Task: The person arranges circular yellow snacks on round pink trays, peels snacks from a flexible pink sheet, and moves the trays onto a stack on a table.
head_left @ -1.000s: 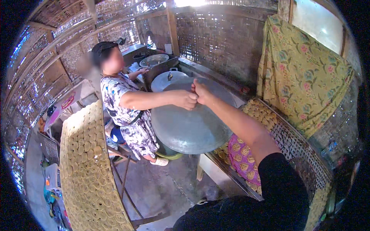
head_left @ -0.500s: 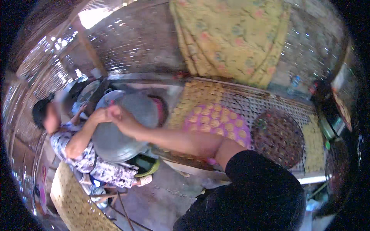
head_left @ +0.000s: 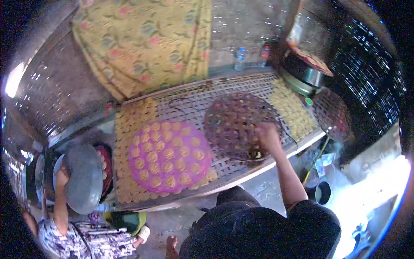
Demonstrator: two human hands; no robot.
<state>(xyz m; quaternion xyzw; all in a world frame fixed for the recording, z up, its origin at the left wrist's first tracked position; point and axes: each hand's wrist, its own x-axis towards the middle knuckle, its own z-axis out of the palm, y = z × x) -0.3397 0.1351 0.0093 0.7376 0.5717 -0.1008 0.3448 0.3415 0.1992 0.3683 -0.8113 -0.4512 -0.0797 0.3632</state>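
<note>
My right hand [head_left: 268, 136] reaches over the right part of a round, dark openwork tray [head_left: 233, 121]. Motion blurs its fingers, so I cannot tell whether they grip the tray. Down by my body hangs my left hand [head_left: 172, 241], fingers curled in, with nothing visible in it. Left of the dark tray lies a round pink tray [head_left: 170, 183] covered with rows of flat, pale yellow rounds [head_left: 166, 166]. Both trays rest on a slatted woven table [head_left: 185, 105], where more pale pieces [head_left: 293, 105] are spread at either end.
At far left a co-worker's hand [head_left: 62, 177] holds a large grey lid [head_left: 82, 179] tilted up beside a pot. A dark pot [head_left: 302, 69] stands at the back right. Two bottles [head_left: 239, 59] sit behind the table. A green tub [head_left: 125, 222] is on the floor.
My right hand has left the co-worker's hand by the grey lid and swung right to the dark tray. My view has turned right. The lid now stands tilted.
</note>
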